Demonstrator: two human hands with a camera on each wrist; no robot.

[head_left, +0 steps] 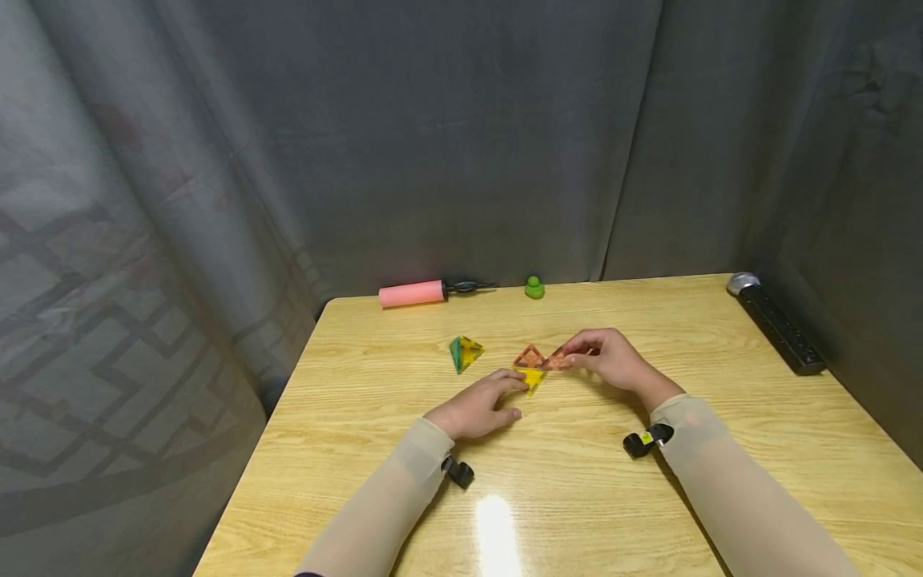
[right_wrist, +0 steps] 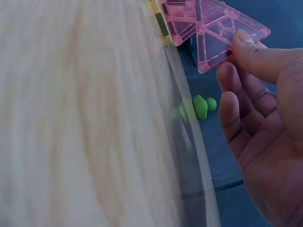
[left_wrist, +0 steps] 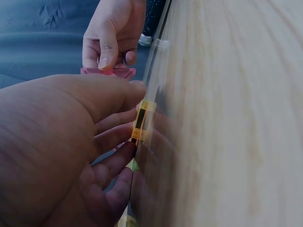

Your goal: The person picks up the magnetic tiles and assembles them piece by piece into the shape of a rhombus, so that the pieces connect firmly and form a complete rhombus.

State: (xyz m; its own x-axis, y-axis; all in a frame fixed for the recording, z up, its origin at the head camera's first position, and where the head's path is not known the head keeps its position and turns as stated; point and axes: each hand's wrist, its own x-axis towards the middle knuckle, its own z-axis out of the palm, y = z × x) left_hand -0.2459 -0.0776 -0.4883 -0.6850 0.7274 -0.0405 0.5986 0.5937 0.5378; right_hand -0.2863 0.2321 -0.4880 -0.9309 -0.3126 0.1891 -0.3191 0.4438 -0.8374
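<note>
My right hand point(head_left: 613, 358) pinches a pink see-through triangular magnetic tile point(right_wrist: 225, 30) between thumb and fingers, tilted up off the table. Its corner meets a second pink triangular tile point(head_left: 530, 357); in the right wrist view the two overlap. Just in front lies a yellow triangular tile point(head_left: 532, 380), low on the tabletop. The fingertips of my left hand point(head_left: 479, 406) rest on that yellow tile, with the fingers loosely bent and the thumb apart. To the left stands a small pyramid point(head_left: 465, 353) of green and yellow tiles, touched by neither hand.
A pink hand pump point(head_left: 413, 294) with a black nozzle lies along the table's back edge. Near it sits a small green rounded toy point(head_left: 534, 288). A black microphone-like object point(head_left: 777, 324) lies at the right edge. Grey curtains point(head_left: 461, 144) hang behind and beside the wooden table point(head_left: 346, 449).
</note>
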